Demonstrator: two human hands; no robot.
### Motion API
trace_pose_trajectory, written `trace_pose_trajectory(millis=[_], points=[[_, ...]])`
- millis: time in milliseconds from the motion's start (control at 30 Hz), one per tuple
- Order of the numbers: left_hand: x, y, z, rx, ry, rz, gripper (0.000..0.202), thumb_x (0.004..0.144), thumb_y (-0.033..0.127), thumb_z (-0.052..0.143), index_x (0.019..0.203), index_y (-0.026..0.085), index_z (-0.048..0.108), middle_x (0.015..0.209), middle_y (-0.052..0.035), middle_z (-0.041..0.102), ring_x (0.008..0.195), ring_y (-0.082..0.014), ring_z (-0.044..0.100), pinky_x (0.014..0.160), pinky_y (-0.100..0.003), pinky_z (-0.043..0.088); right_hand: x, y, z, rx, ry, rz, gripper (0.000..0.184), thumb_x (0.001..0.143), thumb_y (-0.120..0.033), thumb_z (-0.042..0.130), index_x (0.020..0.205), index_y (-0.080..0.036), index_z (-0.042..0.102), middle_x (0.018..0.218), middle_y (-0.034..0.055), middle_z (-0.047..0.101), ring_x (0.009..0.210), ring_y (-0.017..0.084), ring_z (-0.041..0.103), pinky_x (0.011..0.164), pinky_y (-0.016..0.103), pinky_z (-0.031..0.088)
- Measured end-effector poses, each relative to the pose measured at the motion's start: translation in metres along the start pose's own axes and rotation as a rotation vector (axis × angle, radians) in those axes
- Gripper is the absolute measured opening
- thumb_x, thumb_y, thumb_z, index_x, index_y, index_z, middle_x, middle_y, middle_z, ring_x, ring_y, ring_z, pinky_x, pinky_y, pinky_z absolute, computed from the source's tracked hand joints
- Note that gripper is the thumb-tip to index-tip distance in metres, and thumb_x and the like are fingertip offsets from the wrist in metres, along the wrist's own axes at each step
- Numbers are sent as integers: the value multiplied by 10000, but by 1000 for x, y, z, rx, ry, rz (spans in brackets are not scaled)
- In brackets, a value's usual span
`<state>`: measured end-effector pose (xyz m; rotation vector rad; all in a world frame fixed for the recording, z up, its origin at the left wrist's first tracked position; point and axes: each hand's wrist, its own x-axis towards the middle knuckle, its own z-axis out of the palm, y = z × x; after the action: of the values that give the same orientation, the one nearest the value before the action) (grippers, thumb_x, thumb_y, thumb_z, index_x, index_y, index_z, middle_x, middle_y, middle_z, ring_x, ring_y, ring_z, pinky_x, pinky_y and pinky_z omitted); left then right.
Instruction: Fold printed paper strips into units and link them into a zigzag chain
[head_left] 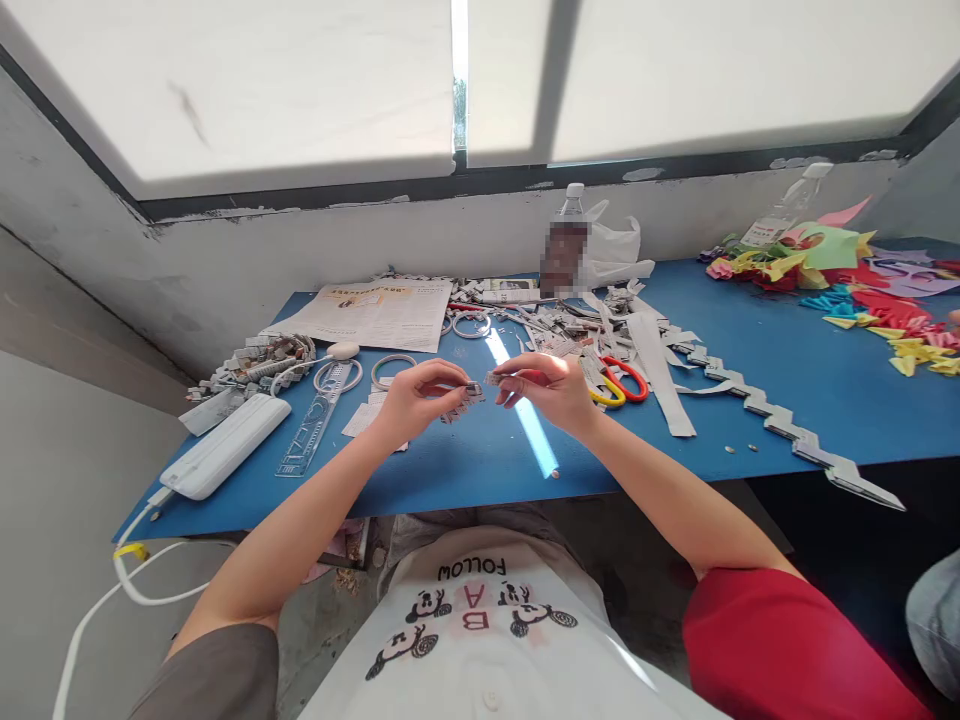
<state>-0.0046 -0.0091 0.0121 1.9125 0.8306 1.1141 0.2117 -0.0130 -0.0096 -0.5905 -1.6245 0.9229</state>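
Both hands hover over the blue table [465,470], their fingertips close together. My left hand [420,398] pinches a short chain of folded newspaper [463,405], part of which hangs below the fingers. Between the thumb and fingers of my right hand [551,392] is a small folded newspaper piece [493,379]. A narrow gap separates the two pieces. Red and yellow scissors [626,382] lie to the right of my right hand, near a heap of newspaper strips [562,328].
A white power bank [225,447] with a cable and a clear ruler [311,425] lie left. Behind are a newspaper sheet [375,315] and a dark-filled bottle [564,245]. A zigzag paper chain [787,425] overhangs the right front edge; coloured paper [885,290] lies far right.
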Motion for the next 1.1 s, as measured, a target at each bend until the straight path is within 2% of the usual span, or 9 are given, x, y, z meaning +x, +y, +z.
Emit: trace_pose_trajectory(millis=[167, 300, 467, 567, 700, 833, 967, 1100], points=[[6, -3, -6, -107, -32, -55, 214, 751, 359, 739, 812, 160, 690, 875, -62, 671, 673, -163, 655, 651, -339, 609, 1, -3, -1, 127, -46, 91, 183, 749, -345, 757, 839, -192, 711, 724, 17, 711, 685, 174, 717, 615, 315, 621], [7, -3, -6, -128, -82, -62, 175, 752, 327, 741, 804, 166, 697, 874, -62, 665, 693, -169, 651, 644, -338, 601, 2, -4, 1, 160, -36, 120, 187, 736, -345, 765, 817, -183, 722, 729, 28, 713, 691, 171, 711, 660, 328, 624], [5, -1, -4, -94, -76, -94, 171, 738, 324, 745, 792, 168, 700, 896, -66, 668, 690, -165, 644, 627, -324, 591, 2, -7, 2, 184, -32, 166, 196, 715, -358, 776, 765, -175, 727, 758, 34, 699, 687, 157, 683, 667, 321, 614], [6, -1, -4, -62, -64, -177, 193, 724, 341, 743, 783, 164, 696, 864, -58, 678, 672, -165, 641, 626, -320, 577, 4, -4, 4, 179, -26, 250, 226, 691, -371, 790, 766, -167, 730, 775, 39, 701, 708, 162, 676, 690, 329, 607], [11, -7, -3, 4, -25, -382, 232, 696, 370, 739, 797, 167, 690, 770, -38, 695, 715, -187, 657, 690, -322, 558, 7, 4, 4, 144, -4, 375, 281, 693, -398, 783, 794, -143, 722, 767, 53, 701, 729, 181, 684, 683, 334, 604], [15, -14, -2, -146, -25, -539, 255, 684, 377, 736, 800, 164, 654, 798, -40, 690, 783, -195, 677, 739, -324, 546, 9, 12, 3, 57, -8, 495, 322, 688, -411, 782, 814, -123, 715, 772, 74, 709, 732, 200, 693, 644, 325, 600], [16, -16, -2, -272, -50, -579, 256, 676, 348, 745, 809, 162, 630, 786, -30, 674, 778, -189, 684, 717, -316, 536, 10, 16, 0, 68, -39, 544, 315, 691, -394, 783, 829, -118, 720, 794, 67, 721, 753, 187, 697, 798, 354, 587], [15, -13, -3, -245, -90, -574, 233, 668, 332, 749, 795, 161, 653, 772, -27, 678, 740, -168, 668, 710, -312, 538, 10, 14, 0, 68, -78, 561, 331, 719, -420, 755, 846, -115, 729, 759, 70, 721, 710, 182, 690, 764, 352, 586]])
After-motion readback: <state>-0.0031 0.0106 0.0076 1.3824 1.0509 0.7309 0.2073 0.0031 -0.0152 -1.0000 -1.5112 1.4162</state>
